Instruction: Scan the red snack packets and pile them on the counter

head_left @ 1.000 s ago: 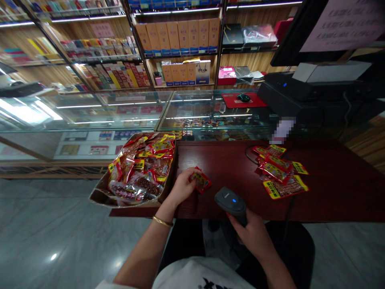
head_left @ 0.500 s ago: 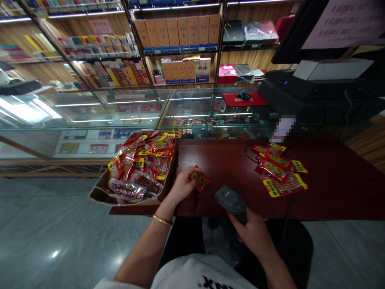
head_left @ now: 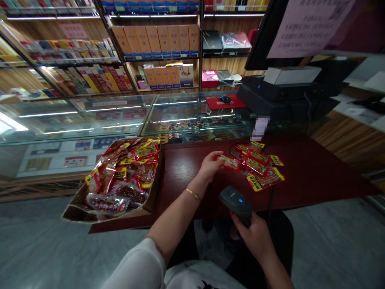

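Observation:
Between the fingers of my left hand (head_left: 211, 165) is a small red and yellow snack packet (head_left: 229, 162), held by its left end just over the table. Its right end reaches the edge of a loose pile of similar snack packets (head_left: 257, 163). My right hand (head_left: 255, 233) is wrapped round the handle of a dark barcode scanner (head_left: 236, 200), which has a blue light lit on top. To the left, an open cardboard box (head_left: 153, 188) holds many more packets in red, yellow and clear wrapping.
The dark red wooden table (head_left: 186, 188) carries the box and the pile. Behind it stands a glass display counter (head_left: 177, 106) with a mouse (head_left: 224, 99) on a red mat. A monitor (head_left: 258, 44) rises at the right, and a cable runs down past the pile.
My left hand has carried the snack packet rightward, from near the box to the pile. A blue light now shows on the scanner. The view has turned to the right.

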Tool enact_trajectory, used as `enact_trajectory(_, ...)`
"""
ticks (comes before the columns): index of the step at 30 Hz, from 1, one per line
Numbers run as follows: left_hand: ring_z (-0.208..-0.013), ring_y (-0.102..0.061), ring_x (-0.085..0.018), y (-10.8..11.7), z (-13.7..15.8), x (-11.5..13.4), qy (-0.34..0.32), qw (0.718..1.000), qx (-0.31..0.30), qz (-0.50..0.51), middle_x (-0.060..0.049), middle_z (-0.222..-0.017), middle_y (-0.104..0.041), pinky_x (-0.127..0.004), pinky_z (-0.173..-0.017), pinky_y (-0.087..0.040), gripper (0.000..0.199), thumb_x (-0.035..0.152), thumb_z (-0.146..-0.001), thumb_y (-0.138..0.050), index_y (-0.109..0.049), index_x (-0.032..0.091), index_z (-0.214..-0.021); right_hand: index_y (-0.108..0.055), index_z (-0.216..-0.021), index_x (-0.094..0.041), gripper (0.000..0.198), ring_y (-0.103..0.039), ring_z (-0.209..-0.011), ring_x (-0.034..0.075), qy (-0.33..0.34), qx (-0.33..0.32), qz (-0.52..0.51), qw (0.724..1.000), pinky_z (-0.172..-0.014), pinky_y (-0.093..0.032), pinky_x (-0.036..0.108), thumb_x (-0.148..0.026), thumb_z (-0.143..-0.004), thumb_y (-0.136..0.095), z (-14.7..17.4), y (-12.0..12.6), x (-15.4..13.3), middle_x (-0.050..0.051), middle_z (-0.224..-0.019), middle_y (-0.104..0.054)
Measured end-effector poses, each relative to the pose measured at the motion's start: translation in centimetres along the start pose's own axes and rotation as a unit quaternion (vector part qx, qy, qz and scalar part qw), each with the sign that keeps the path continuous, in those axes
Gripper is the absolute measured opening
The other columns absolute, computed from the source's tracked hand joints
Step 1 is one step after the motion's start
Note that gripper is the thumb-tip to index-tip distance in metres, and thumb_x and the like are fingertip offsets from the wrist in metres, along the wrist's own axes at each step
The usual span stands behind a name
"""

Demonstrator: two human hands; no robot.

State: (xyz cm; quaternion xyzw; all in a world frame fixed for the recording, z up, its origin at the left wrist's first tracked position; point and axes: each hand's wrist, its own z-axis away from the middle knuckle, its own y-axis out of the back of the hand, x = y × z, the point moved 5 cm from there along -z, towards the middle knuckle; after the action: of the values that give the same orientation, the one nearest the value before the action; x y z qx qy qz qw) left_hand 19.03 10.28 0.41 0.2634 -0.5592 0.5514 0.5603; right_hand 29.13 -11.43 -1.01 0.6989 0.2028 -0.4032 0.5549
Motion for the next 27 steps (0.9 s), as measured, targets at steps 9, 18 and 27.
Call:
enact_trajectory(9,-0.094,-0.068,-0.019,-3.1,0.4,2.1,-0.088,0.973,-0.055,-0.207,-0.012,-0.111,-0.072,-0.033,-0.088,-0.055,0.043,0.016,-0.083,-0.066,-0.064,0.014,-0.125,-0.076,-0.089,-0.021,0.039,-0.078,-0.07,0.031,-0.023,0.015,-0.007,1.0,-0.066,-0.06,0.035,-0.056,-0.08,-0.061,0.1,0.5,0.3,0.009,-0.075,-0.08)
enact_trajectory(18,-0.115,-0.063,-0.029,18.0,17.6,11.2,-0.237,0.702,0.244,-0.625,-0.01,-0.122,-0.071,-0.048,-0.106,-0.045,0.03,0.024,-0.089,-0.059,-0.069,0.022,-0.117,-0.078,-0.093,-0.021,0.041,-0.078,-0.075,0.031,-0.006,-0.046,-0.02,0.999,-0.073,-0.06,0.036,-0.057,-0.08,-0.064,-1.0,-3.4,-0.2,0.008,-0.076,-0.081)
enact_trajectory(27,-0.129,-0.049,-0.039,21.3,16.8,10.4,-0.174,0.64,0.18,-0.726,-0.008,-0.142,-0.062,-0.059,-0.108,-0.036,0.068,0.009,-0.069,-0.065,-0.064,0.031,-0.133,-0.078,-0.097,-0.021,0.042,-0.078,-0.078,0.031,0.036,-0.062,0.002,0.997,-0.076,-0.06,0.037,-0.057,-0.083,-0.063,-0.8,-4.9,-2.1,0.01,-0.082,-0.082)
